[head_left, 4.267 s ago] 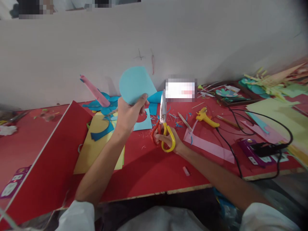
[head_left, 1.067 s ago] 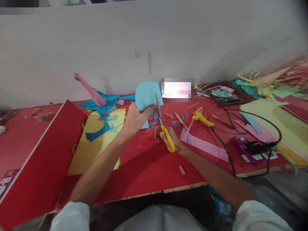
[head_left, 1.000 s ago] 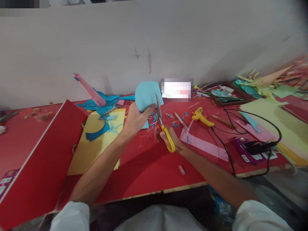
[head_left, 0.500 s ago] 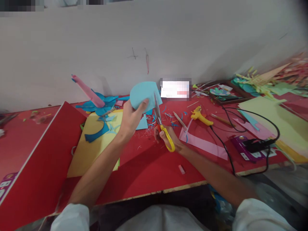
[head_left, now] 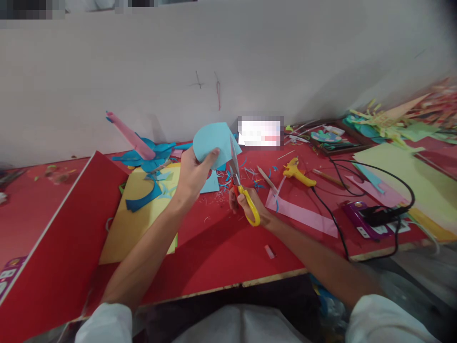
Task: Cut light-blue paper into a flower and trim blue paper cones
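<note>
My left hand (head_left: 193, 174) pinches a light blue paper piece (head_left: 210, 139) with one rounded side and a pointed right corner, thumb on its face. My right hand (head_left: 248, 202) is closed round the scissors (head_left: 250, 200), which have one yellow and one red handle loop. Their blades point up and lie against the right part of the paper. Below the paper are a light blue offcut (head_left: 212, 182) and many thin shavings (head_left: 228, 178). Under my left forearm lie yellow sheets (head_left: 139, 228), with a curved dark blue offcut (head_left: 143, 200) on top.
A yellow glue gun (head_left: 299, 174) with a black cable, a pencil (head_left: 267, 177) and a pink paper strip (head_left: 303, 216) lie to the right. A purple power strip (head_left: 369, 221) sits near the front edge. A red board (head_left: 67, 243) slants up at left, beside a pink-stemmed blue paper flower (head_left: 132, 136).
Compared with four seconds ago, the paper has come down and right, and the scissors have tilted onto it. In the last half second, the paper has turned slightly against the blades.
</note>
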`<state>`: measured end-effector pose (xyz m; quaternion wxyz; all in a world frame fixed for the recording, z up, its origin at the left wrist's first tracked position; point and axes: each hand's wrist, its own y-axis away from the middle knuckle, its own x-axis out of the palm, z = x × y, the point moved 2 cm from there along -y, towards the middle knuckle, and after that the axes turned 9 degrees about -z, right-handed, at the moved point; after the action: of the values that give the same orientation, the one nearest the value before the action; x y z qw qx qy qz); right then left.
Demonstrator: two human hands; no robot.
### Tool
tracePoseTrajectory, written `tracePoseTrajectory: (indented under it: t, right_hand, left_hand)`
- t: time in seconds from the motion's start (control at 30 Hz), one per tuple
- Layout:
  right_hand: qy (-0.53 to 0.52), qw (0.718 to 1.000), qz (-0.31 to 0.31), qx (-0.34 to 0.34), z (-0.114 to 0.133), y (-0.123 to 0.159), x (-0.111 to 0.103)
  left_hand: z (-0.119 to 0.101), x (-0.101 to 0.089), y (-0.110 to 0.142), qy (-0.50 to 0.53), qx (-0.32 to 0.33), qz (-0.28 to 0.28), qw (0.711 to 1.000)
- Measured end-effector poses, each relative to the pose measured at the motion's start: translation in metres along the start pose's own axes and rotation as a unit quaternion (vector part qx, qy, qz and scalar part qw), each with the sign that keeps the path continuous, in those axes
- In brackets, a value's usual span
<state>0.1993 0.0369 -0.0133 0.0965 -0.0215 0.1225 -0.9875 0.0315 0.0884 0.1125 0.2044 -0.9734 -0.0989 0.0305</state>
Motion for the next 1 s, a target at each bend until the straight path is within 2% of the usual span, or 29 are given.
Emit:
tracePoseTrajectory:
  t: [0.53, 0.77, 1.0]
  right_hand:
    - [0.004, 1.000, -0.007, 0.014, -0.0009, 0.0000, 0.0006]
    - [-0.026, 0.999, -0.013, 0.028, 0.0035, 0.0012, 0.0015]
    - [-0.041, 0.998, -0.013, 0.047, 0.0021, 0.0007, 0.0018]
  left_hand:
    - [-0.0006, -0.0002, -0.0005, -0.007, 0.000, 0.003, 1.000]
    - [0.0020, 0.0013, 0.0018, -0.011, -0.022, 0.014, 1.000]
    - [0.0036, 0.0012, 0.0018, -0.019, -0.016, 0.012, 1.000]
